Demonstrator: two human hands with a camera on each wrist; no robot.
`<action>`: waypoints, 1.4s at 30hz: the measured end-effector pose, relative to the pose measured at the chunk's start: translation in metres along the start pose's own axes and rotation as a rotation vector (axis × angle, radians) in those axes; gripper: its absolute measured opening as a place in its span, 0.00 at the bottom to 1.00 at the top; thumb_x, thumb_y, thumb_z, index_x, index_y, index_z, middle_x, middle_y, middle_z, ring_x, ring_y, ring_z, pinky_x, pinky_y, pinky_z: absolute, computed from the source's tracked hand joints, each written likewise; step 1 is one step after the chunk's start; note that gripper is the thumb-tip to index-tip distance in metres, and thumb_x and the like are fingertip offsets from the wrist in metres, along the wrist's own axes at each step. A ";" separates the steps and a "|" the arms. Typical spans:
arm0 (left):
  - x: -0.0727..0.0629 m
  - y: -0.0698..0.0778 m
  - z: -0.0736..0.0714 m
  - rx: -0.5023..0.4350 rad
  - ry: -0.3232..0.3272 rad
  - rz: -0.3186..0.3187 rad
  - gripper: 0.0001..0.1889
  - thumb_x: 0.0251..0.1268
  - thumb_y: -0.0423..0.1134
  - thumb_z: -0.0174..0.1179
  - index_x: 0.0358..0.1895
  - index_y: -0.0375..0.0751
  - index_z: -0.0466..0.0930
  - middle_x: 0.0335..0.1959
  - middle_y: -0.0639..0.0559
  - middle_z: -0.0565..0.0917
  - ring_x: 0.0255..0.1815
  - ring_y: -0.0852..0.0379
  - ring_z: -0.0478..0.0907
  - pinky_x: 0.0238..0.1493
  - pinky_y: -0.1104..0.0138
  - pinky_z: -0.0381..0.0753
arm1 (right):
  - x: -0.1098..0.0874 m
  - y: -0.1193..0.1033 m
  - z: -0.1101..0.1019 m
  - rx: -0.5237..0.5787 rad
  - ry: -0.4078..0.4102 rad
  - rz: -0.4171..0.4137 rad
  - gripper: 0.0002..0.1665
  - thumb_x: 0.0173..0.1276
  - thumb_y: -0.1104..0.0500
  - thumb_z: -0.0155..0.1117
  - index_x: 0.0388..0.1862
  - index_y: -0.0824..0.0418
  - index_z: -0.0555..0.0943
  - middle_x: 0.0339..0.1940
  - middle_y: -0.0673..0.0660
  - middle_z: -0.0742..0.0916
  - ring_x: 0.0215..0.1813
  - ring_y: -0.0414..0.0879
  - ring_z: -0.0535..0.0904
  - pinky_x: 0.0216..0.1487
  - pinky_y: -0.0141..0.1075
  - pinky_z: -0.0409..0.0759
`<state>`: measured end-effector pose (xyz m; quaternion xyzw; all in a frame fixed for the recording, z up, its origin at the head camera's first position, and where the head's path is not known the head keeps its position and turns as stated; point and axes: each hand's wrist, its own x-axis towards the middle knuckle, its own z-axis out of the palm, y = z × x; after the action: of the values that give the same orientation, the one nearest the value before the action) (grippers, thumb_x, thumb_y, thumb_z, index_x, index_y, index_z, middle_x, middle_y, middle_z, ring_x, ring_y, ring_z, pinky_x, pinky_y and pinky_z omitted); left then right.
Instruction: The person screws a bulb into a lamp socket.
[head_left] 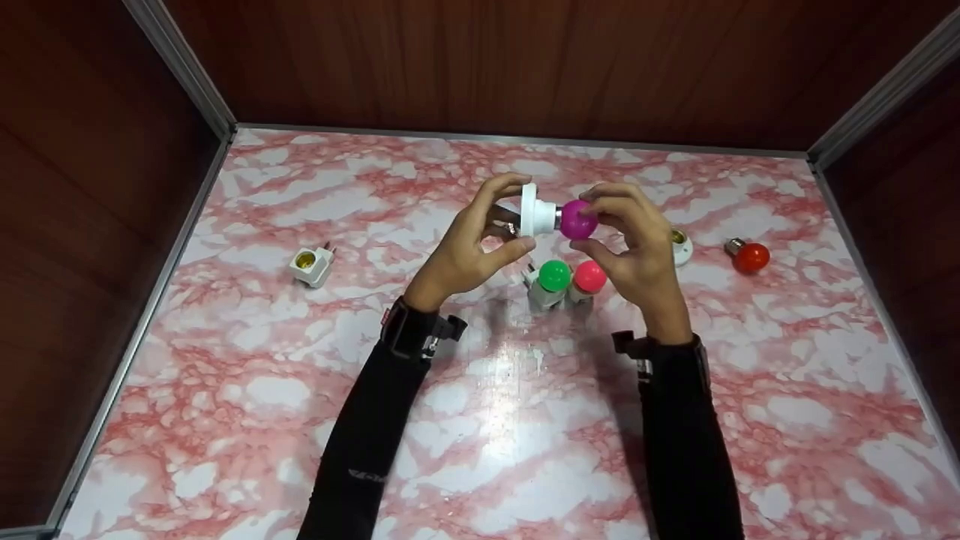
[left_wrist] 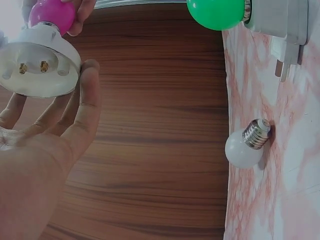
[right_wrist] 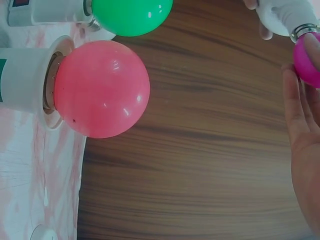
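My left hand (head_left: 469, 251) grips a white round-base bulb holder (head_left: 530, 211) by its wide rim, thumb on the near side and fingers on the far side. Its mouth faces right. With fingertips and thumb, my right hand (head_left: 641, 244) pinches a magenta bulb (head_left: 579, 220). The bulb's metal base sits at the holder's mouth, a band of the metal still showing. In the left wrist view, the underside of the holder (left_wrist: 40, 65) shows two brass terminals. Both things are held up above the table, lying sideways in line.
Just nearer than the hands stand a green bulb (head_left: 554, 276) and a pink bulb (head_left: 589, 277) in white plug holders. A white plug socket (head_left: 311, 266) lies left. A red bulb (head_left: 751, 257) and a round holder (head_left: 682, 251) lie right. The left wrist view shows a white bulb (left_wrist: 245, 150).
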<state>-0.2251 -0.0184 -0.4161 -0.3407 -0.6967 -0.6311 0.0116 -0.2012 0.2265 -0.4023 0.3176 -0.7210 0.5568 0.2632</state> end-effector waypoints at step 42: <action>0.000 -0.003 -0.001 0.124 0.045 0.118 0.39 0.62 0.38 0.78 0.75 0.40 0.70 0.67 0.42 0.81 0.51 0.54 0.87 0.57 0.59 0.91 | -0.004 0.005 -0.007 -0.263 -0.049 0.038 0.27 0.56 0.69 0.82 0.56 0.69 0.86 0.50 0.63 0.93 0.52 0.33 0.86 0.58 0.28 0.86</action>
<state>-0.2273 -0.0189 -0.4189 -0.3654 -0.7127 -0.5926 0.0856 -0.2021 0.2349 -0.4065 0.2804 -0.7997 0.4545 0.2743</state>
